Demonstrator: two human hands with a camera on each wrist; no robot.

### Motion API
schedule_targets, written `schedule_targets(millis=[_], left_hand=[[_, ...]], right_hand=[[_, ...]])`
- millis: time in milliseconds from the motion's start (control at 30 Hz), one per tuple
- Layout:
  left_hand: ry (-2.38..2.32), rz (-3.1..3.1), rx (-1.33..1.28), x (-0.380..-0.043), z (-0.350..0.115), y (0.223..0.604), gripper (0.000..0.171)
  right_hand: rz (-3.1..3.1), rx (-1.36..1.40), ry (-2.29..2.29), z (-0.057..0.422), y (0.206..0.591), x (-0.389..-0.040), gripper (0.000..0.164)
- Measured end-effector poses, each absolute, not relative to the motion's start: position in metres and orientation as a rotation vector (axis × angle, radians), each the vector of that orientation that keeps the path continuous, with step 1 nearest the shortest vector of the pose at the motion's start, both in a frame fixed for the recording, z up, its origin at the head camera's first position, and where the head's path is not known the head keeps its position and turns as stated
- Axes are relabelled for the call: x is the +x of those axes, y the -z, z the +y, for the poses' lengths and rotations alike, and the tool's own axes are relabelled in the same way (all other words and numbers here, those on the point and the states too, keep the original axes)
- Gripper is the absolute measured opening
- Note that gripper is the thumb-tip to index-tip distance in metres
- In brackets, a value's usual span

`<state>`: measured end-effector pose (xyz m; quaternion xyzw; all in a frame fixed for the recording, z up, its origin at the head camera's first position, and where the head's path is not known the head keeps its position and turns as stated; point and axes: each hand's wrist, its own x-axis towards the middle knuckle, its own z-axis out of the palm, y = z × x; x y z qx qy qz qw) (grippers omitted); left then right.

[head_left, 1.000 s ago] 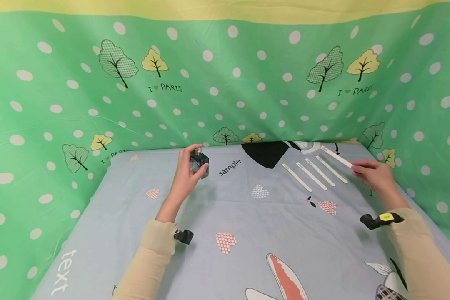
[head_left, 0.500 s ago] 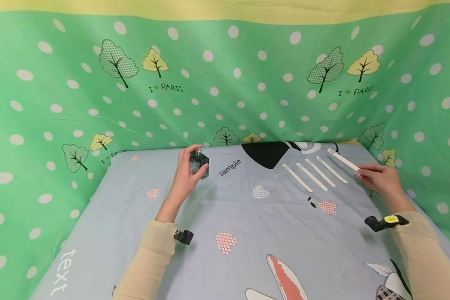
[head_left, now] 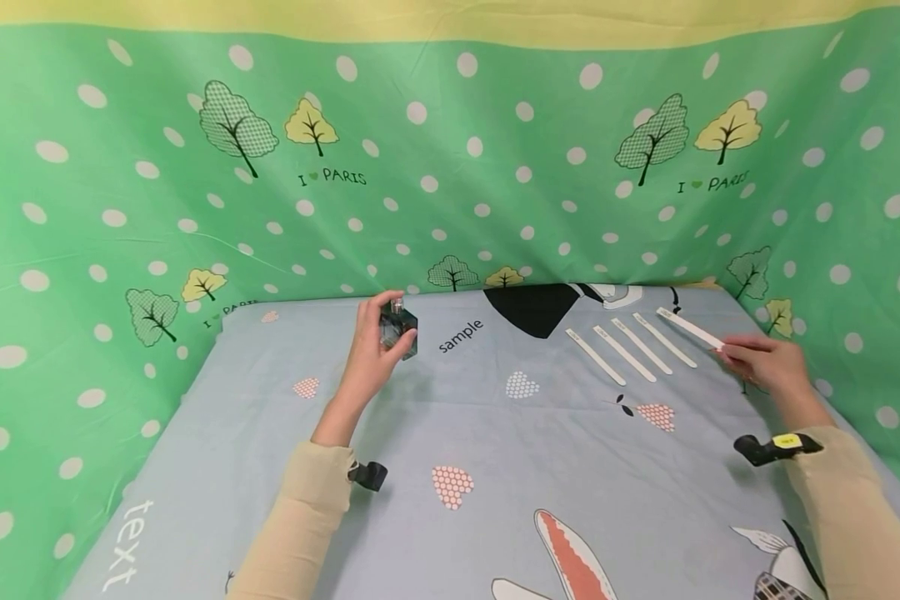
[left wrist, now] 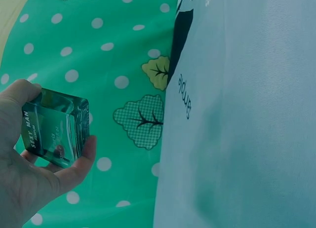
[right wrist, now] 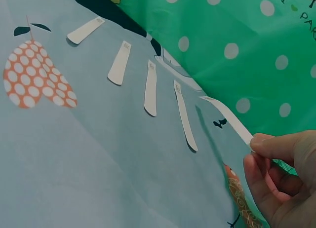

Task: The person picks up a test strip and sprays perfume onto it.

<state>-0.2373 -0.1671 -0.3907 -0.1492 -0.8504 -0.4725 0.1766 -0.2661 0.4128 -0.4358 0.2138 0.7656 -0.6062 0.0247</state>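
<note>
My left hand (head_left: pixel 363 358) holds a small dark glass perfume bottle (head_left: pixel 403 327) above the bed-like surface, index finger at the sprayer on its top and thumb across its side. In the left wrist view the bottle (left wrist: pixel 59 127) is clear greenish glass with "SEXY MAN" printed on it. At the right, my right hand (head_left: pixel 768 364) pinches one end of a white paper scent strip (head_left: pixel 690 327) between thumb and fingers. The strip's far end points back and left, over the cloth; in the right wrist view the strip (right wrist: pixel 231 119) bends slightly.
Several more white scent strips (head_left: pixel 596 357) lie slanted in a row, left of the held one. Grey-blue printed cloth (head_left: pixel 510 450) covers the surface. A green dotted curtain (head_left: pixel 450 167) hangs behind and along both sides.
My right hand has moved right and a little nearer, bringing the strip down beside the row. The left hand and the bottle stay in place.
</note>
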Motion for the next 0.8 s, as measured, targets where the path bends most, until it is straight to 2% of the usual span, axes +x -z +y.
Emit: schedule_targets(millis=[200, 567, 800], left_hand=[[1.352, -2.416, -0.415, -0.236, -0.167, 0.391, 0.056], [1.334, -2.407, -0.418, -0.237, -0.166, 0.392, 0.056], [1.338, -2.426, -0.407, -0.237, -0.165, 0.393, 0.056]], right_hand=[[2.281, 0.699, 1.937, 0.422, 0.441, -0.268, 0.041], [2.193, 0.704, 2.105, 0.428, 0.453, -0.264, 0.027], [2.370, 0.752, 2.033, 0.426, 0.458, -0.261, 0.035]])
